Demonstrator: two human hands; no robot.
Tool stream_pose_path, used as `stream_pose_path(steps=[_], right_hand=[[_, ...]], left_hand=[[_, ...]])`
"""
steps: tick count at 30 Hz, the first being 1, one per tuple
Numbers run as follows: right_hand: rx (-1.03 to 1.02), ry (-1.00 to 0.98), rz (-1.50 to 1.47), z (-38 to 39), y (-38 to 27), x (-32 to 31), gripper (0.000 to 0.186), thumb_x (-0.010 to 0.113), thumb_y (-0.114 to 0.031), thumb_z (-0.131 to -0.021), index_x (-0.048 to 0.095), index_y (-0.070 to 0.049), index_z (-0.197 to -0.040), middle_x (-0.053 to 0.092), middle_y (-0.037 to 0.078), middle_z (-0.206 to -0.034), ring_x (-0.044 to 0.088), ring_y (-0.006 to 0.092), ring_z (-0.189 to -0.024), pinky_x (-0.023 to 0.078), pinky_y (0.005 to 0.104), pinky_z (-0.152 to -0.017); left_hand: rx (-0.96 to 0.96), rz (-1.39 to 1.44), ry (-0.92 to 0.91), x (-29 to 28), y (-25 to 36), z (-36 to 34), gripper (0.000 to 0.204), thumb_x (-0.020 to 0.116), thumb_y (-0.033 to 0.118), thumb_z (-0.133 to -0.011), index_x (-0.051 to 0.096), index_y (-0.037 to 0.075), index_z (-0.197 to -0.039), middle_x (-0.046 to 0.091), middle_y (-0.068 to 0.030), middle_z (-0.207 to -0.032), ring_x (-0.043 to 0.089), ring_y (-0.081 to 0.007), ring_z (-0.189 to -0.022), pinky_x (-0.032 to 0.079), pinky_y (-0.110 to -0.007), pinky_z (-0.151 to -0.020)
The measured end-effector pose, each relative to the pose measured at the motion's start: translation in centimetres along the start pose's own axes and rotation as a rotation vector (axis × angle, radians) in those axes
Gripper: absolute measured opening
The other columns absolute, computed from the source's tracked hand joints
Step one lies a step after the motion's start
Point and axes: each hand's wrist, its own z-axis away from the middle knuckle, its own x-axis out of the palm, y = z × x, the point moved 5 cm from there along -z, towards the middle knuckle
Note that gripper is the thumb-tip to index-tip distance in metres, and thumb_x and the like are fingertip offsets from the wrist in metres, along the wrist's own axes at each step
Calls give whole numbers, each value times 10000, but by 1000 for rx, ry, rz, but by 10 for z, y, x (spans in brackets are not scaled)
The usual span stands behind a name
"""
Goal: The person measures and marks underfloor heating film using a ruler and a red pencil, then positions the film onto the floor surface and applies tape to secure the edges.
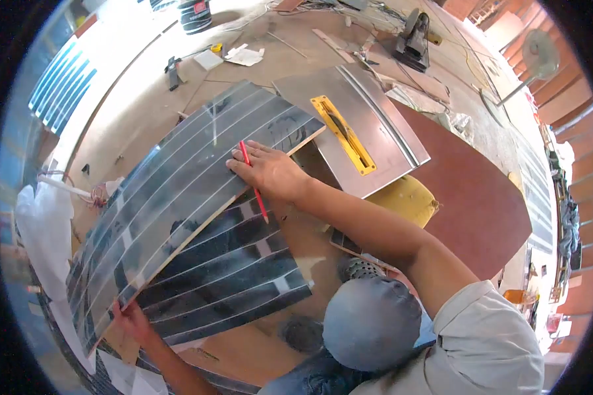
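Right fingers (242, 171) hold red pencil (259, 201) over panel (191, 158).

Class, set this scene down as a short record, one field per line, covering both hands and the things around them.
Left hand: grips upper striped panel near its lower-left corner
Right hand: rests on that panel, holding red pencil
Underneath: lower striped panel, partly covered
To the right: metal plate with yellow insert; reddish-brown board

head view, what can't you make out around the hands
All in the head view:
Lower striped panel: far part covered by upper striped panel.
Red pencil: middle covered by right hand.
Left hand: some fingertips hidden, apparently by upper striped panel.
Bucket: top cut off by picture's upper edge.
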Motion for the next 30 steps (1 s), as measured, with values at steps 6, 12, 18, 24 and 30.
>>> stream_pose_path(steps=[6, 12, 18, 24, 30], right_hand=[[139, -70, 132, 22, 34, 38, 402, 522, -120, -919, 542, -42, -1313, 561, 236, -1381, 520, 369, -1323, 330, 448, -1184], [172, 22, 102, -5, 40, 38, 437, 517, -97, -914, 494, -31, -1345, 510, 238, -1432, 445, 399, -1377, 284, 475, -1205], [307, -50, 165, 7, 77, 45, 508, 552, -79, -879, 462, -30, -1376, 472, 221, -1477, 402, 368, -1416, 260, 443, -1217], [272, -59, 146, -2, 99, 31, 508, 566, -83, -866, 469, -28, -1362, 431, 225, -1507, 392, 360, -1424, 257, 435, -1217], [391, -12, 263, 16, 109, 28, 454, 546, -107, -888, 471, 5, -1322, 440, 251, -1488, 380, 379, -1425, 248, 470, -1215]], left_hand=[[-417, 678, -156, 77, -89, -8, 326, 650, 73, -918, 602, -86, -1198, 634, -208, -1247, 599, -327, -1149, 466, -424, -1051], [-146, 253, -3, 42, -96, -61, 272, 624, 48, -938, 614, -97, -1168, 644, -212, -1227, 601, -311, -1149, 467, -428, -1046], [-438, 608, -44, 103, -141, -51, 201, 612, 29, -953, 613, -98, -1109, 649, -229, -1195, 608, -306, -1126, 472, -423, -1031], [-423, 600, -179, 111, -147, -97, 249, 611, 45, -959, 589, -104, -1157, 625, -246, -1233, 593, -318, -1145, 456, -430, -1052], [-561, 680, -231, 157, -154, -72, 361, 614, 67, -961, 538, -122, -1260, 578, -257, -1326, 566, -335, -1205, 425, -445, -1092]])
